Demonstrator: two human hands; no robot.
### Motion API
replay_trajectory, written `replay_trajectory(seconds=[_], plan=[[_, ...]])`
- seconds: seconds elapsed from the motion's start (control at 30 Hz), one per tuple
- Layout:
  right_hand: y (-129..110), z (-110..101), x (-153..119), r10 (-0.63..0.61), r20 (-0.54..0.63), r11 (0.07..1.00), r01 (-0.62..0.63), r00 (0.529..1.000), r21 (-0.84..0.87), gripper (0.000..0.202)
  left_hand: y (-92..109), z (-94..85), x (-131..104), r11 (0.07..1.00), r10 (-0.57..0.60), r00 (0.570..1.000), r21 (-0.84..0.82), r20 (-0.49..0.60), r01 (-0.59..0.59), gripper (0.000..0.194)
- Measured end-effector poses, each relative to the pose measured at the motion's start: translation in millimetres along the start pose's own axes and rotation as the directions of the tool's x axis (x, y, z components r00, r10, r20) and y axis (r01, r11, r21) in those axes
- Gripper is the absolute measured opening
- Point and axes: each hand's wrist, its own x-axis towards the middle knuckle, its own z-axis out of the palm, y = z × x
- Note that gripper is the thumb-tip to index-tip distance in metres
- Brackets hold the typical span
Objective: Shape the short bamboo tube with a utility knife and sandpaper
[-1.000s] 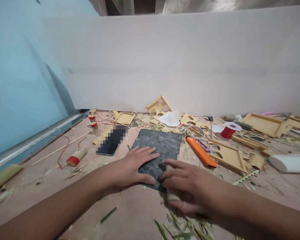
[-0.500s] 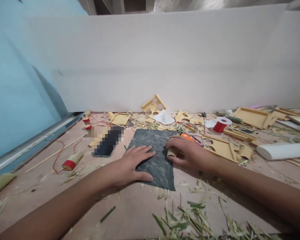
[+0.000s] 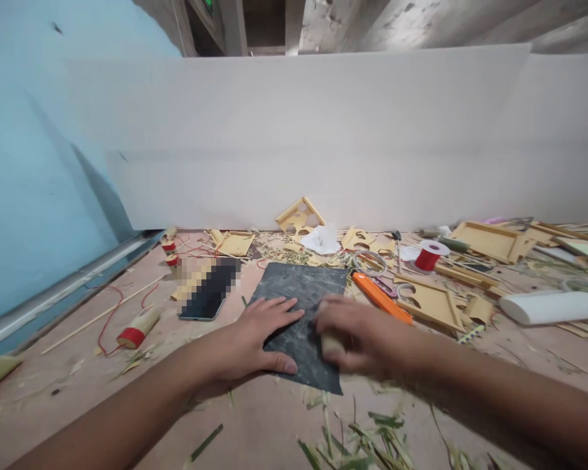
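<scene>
A dark sheet of sandpaper, dusty with pale marks, lies in front of me on the work surface. My left hand is spread flat across its left side and presses it down. On the right part of the sheet, my right hand is wrapped round a short piece of bamboo. Motion smears this hand, and its fingers cover most of the bamboo. Just right of the sheet lies an orange utility knife.
Left of the sheet are a phone and a red-ended bamboo tube on red cord. Toward the right sit a red spool, a white roll and thin wooden frames. Green shavings litter the near edge.
My right hand has slid toward me along the sandpaper with the bamboo piece, uncovering the orange utility knife. My left hand stays on the sheet. The camera view has tilted up slightly.
</scene>
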Motion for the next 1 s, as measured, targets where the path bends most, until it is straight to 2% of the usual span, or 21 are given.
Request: replay_trajectory(seconds=[0.07, 0.1, 0.17, 0.23, 0.33, 0.4, 0.47, 0.53, 0.6, 0.67, 0.7, 0.73, 0.83, 0.87, 1.0], plan=[[0, -1, 0, 0.120, -0.087, 0.988, -0.128, 0.989, -0.089, 0.017, 0, -0.3, 0, 1.000, 0.006, 1.000, -0.014, -0.009, -0.006, 0.088], [-1, -2, 0, 0.115, -0.094, 0.986, -0.125, 0.989, -0.108, 0.016, 1, -0.4, 0, 1.000, 0.006, 1.000, -0.019, -0.013, -0.006, 0.088], [-2, -2, -1, -0.007, 0.029, 0.998, 0.009, 1.000, -0.061, 0.018, 1, -0.4, -1, 1.000, 0.007, 1.000, -0.023, -0.009, -0.008, 0.089], [-2, -3, -2, -0.068, 0.079, 0.998, 0.069, 0.995, -0.015, 0.023, 1, -0.8, -1, 1.000, 0.003, 1.000, -0.017, 0.004, -0.003, 0.090], [0, -3, -3, 0.071, -0.032, 0.994, -0.073, 0.997, -0.077, 0.021, 1, -2.1, -1, 1.000, -0.013, 1.000, 0.000, 0.022, 0.013, 0.090], [-3, 0, -3, 0.096, -0.082, 0.989, -0.104, 0.992, -0.109, 0.017, 3, -3.4, -2, 1.000, -0.017, 0.999, -0.001, 0.028, 0.017, 0.090], [-7, 3, -4, -0.075, 0.037, 0.996, 0.077, 0.996, -0.036, 0.020, 5, -4.6, -3, 1.000, -0.012, 0.999, -0.009, 0.039, 0.012, 0.091], [-6, 3, -3, -0.172, 0.097, 0.985, 0.172, 0.980, 0.013, 0.024, 7, -6.0, -4, 1.000, -0.013, 0.999, -0.014, 0.053, 0.013, 0.092], [2, 0, -2, -0.043, 0.008, 0.997, 0.043, 0.999, -0.059, 0.018, 9, -7.4, -5, 1.000, -0.014, 0.998, -0.013, 0.067, 0.014, 0.092], [10, -4, -1, 0.152, -0.110, 0.975, -0.168, 0.982, -0.147, 0.016, 10, -8.7, -4, 1.000, -0.013, 0.998, -0.014, 0.068, 0.014, 0.090], [11, -4, -1, 0.180, -0.134, 0.966, -0.201, 0.975, -0.161, 0.015, 9, -9.1, -4, 1.000, -0.011, 0.998, -0.015, 0.067, 0.013, 0.090], [10, -4, -2, 0.166, -0.128, 0.970, -0.185, 0.978, -0.155, 0.014, 9, -9.4, -3, 1.000, -0.011, 0.998, -0.019, 0.065, 0.013, 0.090], [5, 2, -3, -0.068, 0.032, 0.997, 0.069, 0.997, -0.027, 0.022, 8, -9.7, -3, 0.999, -0.011, 0.997, -0.039, 0.075, 0.014, 0.094], [5, 2, -3, -0.098, 0.042, 0.995, 0.098, 0.994, -0.001, 0.024, 7, -9.7, -3, 0.999, -0.007, 0.997, -0.043, 0.078, 0.011, 0.095], [5, 0, -1, 0.107, -0.116, 0.987, -0.119, 0.988, -0.105, 0.019, 8, -9.5, -4, 0.999, 0.016, 0.998, -0.045, 0.062, -0.013, 0.090]])
